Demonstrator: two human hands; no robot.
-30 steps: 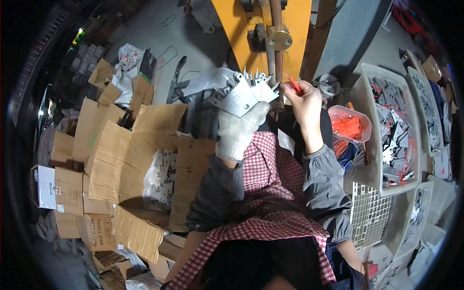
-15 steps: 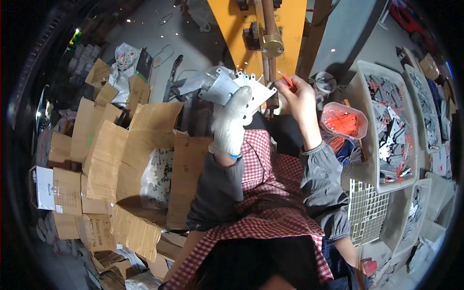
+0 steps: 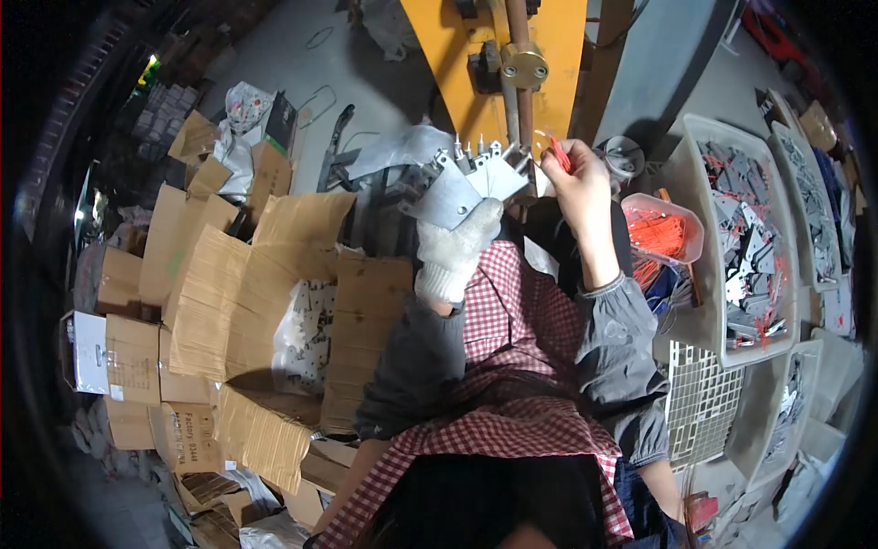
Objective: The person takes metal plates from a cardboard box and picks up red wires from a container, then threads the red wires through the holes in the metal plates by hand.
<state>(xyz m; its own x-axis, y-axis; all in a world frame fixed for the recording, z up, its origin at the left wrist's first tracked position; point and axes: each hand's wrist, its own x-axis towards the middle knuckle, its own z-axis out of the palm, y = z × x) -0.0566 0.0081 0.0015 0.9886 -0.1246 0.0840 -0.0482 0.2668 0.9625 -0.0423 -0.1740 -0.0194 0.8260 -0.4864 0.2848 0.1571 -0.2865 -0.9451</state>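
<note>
My left hand point(image 3: 457, 245), in a white knit glove, is closed on a fan of flat grey metal plates point(image 3: 450, 196) with small holes and upright pins along their far edge. The plates are beside the lower end of a machine's vertical rods point(image 3: 519, 110); whether they touch is unclear. My bare right hand point(image 3: 583, 188) is to the right of the rods, its fingers pinched around thin red-orange wire pieces point(image 3: 559, 154). Their tips point up and left, close to the plates.
The machine's yellow body point(image 3: 439, 46) rises ahead. At right are a clear tub point(image 3: 697, 240) of red-orange pieces and a large white bin point(image 3: 690, 165) of metal parts. An open cardboard box point(image 3: 219, 293) with bagged metal parts stands at left, among more boxes and bins.
Sparks flying around the plates and rods have gone. The plates and my left hand have moved slightly right and down in view; my right hand still pinches the red-orange pieces.
</note>
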